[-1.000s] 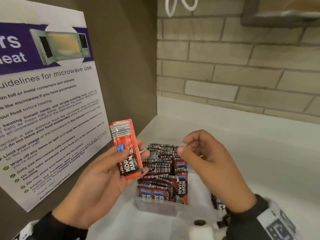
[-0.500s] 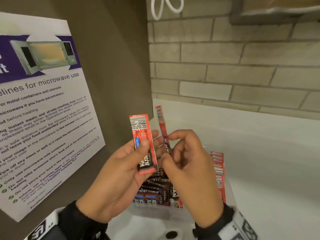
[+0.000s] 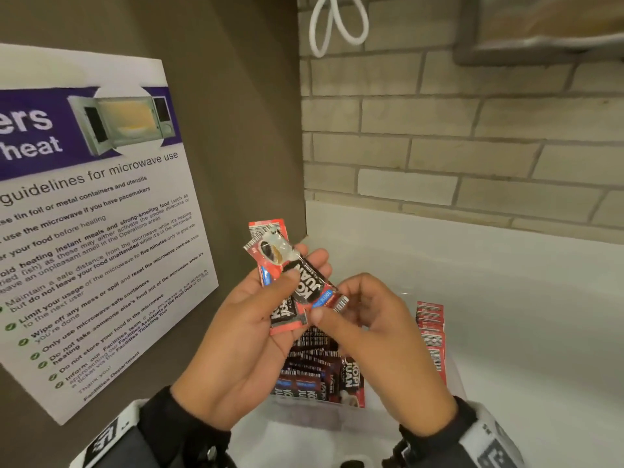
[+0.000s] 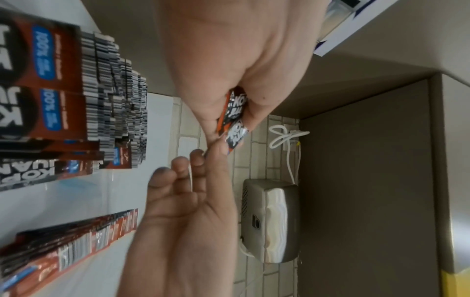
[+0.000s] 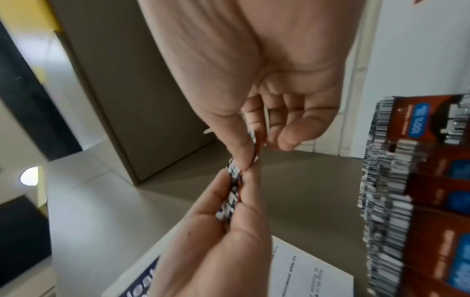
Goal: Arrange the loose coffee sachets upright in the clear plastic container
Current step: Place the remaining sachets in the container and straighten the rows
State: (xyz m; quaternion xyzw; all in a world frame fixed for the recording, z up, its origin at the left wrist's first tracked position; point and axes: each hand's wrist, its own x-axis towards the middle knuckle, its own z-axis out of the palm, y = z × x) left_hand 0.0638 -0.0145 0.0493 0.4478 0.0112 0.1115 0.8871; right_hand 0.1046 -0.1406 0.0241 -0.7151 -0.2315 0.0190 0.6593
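My left hand holds two red-and-black coffee sachets above the clear plastic container. Its thumb presses on them. The upper sachet lies slantwise over the lower sachet. My right hand pinches the upper sachet's lower end between thumb and forefinger. In the right wrist view that pinch shows on the sachet's edge. Several sachets stand packed in the container, and a second row of sachets stands along its right side.
A microwave guidelines poster hangs on the brown wall at left. Behind are a brick wall, a white cable loop and a metal dispenser. The container sits on a white counter.
My right hand lifted one sachet out of the container, brought it to the left hand and laid it across the sachet held there. The left hand stayed raised.
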